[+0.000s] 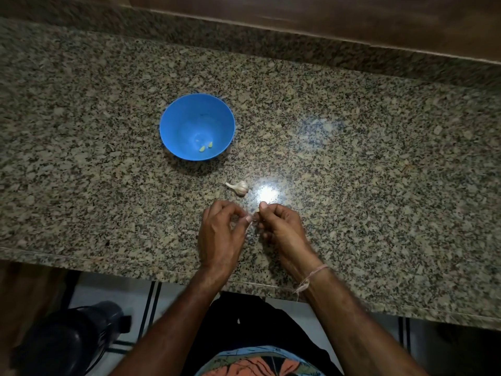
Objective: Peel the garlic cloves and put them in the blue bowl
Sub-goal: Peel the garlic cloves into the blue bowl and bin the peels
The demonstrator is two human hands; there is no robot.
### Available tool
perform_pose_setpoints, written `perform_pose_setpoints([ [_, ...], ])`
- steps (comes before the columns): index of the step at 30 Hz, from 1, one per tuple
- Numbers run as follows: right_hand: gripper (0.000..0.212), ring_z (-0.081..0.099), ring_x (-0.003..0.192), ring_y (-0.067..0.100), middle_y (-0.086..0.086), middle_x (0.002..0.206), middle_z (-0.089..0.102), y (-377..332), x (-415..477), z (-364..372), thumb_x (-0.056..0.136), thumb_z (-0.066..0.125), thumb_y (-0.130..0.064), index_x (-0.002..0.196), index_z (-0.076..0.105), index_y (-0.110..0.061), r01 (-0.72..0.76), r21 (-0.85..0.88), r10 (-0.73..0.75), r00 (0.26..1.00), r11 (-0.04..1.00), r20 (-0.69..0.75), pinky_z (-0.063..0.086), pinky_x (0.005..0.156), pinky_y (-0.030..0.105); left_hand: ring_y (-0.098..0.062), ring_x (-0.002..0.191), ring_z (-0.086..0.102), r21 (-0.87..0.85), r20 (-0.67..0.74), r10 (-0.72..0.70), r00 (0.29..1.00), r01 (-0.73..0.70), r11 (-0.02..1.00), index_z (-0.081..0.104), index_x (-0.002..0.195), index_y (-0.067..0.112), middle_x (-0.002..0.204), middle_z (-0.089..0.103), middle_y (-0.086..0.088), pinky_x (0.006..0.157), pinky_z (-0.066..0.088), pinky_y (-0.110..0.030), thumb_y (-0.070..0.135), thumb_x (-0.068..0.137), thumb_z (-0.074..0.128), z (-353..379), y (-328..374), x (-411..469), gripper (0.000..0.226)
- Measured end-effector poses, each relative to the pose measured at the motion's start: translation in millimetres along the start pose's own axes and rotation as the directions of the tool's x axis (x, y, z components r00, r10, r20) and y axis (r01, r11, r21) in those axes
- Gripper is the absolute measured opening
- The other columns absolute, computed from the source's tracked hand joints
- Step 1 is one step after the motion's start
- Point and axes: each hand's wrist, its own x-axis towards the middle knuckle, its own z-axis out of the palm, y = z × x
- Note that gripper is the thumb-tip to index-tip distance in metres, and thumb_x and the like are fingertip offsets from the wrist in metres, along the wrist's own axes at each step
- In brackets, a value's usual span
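Note:
A blue bowl [173,118] stands on the speckled granite counter, left of centre, with two small peeled cloves [206,147] on its bottom. A partly broken garlic bulb [240,187] lies on the counter between the bowl and my hands. My left hand [221,236] and my right hand [282,229] meet fingertip to fingertip just below the bulb. Between them they pinch a small pale garlic clove [256,211], mostly hidden by the fingers. A thin strip of skin hangs from the left fingertips.
The granite counter [379,158] ends in a front edge just under my wrists. A raised stone backsplash and a wooden panel [325,14] run along the far side. A dark object [67,340] stands on the floor at lower left.

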Motion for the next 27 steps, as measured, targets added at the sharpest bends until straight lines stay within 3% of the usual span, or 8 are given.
perform_pose_setpoints([
  [5,0.025,0.046,0.056,0.012,0.001,0.069,0.06,0,-3,7,0.1,0.07,-0.034,0.09,0.067,-0.011,-0.016,0.009,0.016,1.0,1.0,0.013,0.037,0.053,0.028,-0.01,0.114,0.049,-0.146,0.021,0.057,0.998,-0.053,0.988,0.073,0.122,0.032,0.121,0.06,0.016,0.08,0.05,-0.027,0.028,0.099,0.064,-6,1,-2,0.025],
  [8,0.024,0.047,0.056,0.012,0.001,0.068,0.06,1,-5,18,0.1,0.07,-0.031,0.089,0.069,-0.01,-0.038,0.061,0.035,0.998,0.997,0.05,0.036,0.053,0.027,-0.008,0.111,0.054,-0.179,-0.015,0.082,0.996,-0.084,0.98,0.074,0.109,0.036,0.112,0.064,0.021,0.078,0.049,-0.025,0.033,0.095,0.07,-16,2,-5,0.015],
  [12,0.025,0.054,0.065,0.013,0.005,0.076,0.065,8,-6,34,0.101,0.068,-0.028,0.097,0.07,-0.003,-0.039,0.089,0.031,0.996,0.995,0.086,0.043,0.057,0.023,-0.008,0.099,0.06,-0.155,-0.057,0.048,0.997,-0.056,0.986,0.071,0.095,0.03,0.099,0.067,0.017,0.073,0.05,-0.028,0.025,0.096,0.073,-28,-12,-4,0.005],
  [16,0.012,0.071,0.089,0.017,0.003,0.097,0.077,11,-8,32,0.102,0.066,-0.016,0.104,0.075,-0.009,0.097,-0.167,-0.105,0.994,0.981,-0.04,0.059,0.076,0.026,-0.012,0.093,0.061,-0.07,-0.119,-0.005,0.993,-0.003,0.998,0.068,0.094,0.03,0.098,0.068,0.013,0.068,0.05,-0.032,0.02,0.097,0.07,-47,-48,13,0.011],
  [18,0.011,0.072,0.103,0.011,-0.002,0.107,0.078,12,-8,23,0.1,0.067,-0.013,0.106,0.076,-0.016,0.168,-0.323,-0.203,0.976,0.931,-0.079,0.06,0.092,0.029,-0.016,0.093,0.062,-0.011,-0.106,-0.001,0.994,-0.001,1.0,0.067,0.093,0.03,0.097,0.068,0.013,0.066,0.05,-0.035,0.017,0.096,0.071,-55,-67,26,0.014],
  [21,0.015,0.071,0.104,0.006,-0.006,0.108,0.077,10,-12,9,0.1,0.067,-0.011,0.107,0.077,-0.019,0.193,-0.384,-0.257,0.958,0.903,-0.123,0.059,0.098,0.033,-0.019,0.096,0.06,0.062,-0.031,0.082,0.996,-0.08,0.995,0.066,0.099,0.027,0.102,0.062,0.009,0.07,0.054,-0.038,0.01,0.092,0.074,-61,-80,32,0.02],
  [24,0.017,0.069,0.105,-0.001,-0.01,0.109,0.076,13,-21,-5,0.1,0.067,-0.011,0.109,0.077,-0.02,0.2,-0.381,-0.286,0.94,0.903,-0.184,0.057,0.102,0.035,-0.013,0.103,0.054,0.04,-0.032,0.161,0.986,-0.16,0.986,0.065,0.115,0.019,0.115,0.053,0.004,0.073,0.053,-0.027,0.01,0.091,0.078,-58,-73,15,0.029],
  [27,0.021,0.069,0.111,0.004,-0.01,0.117,0.074,20,-28,-18,0.098,0.07,-0.01,0.116,0.075,-0.021,0.194,-0.376,-0.297,0.924,0.906,-0.239,0.058,0.103,0.039,-0.01,0.101,0.058,-0.05,0.089,0.21,0.974,-0.207,0.977,0.065,0.122,0.015,0.118,0.054,0.003,0.073,0.047,-0.011,0.016,0.091,0.079,-38,-52,-4,0.034],
])
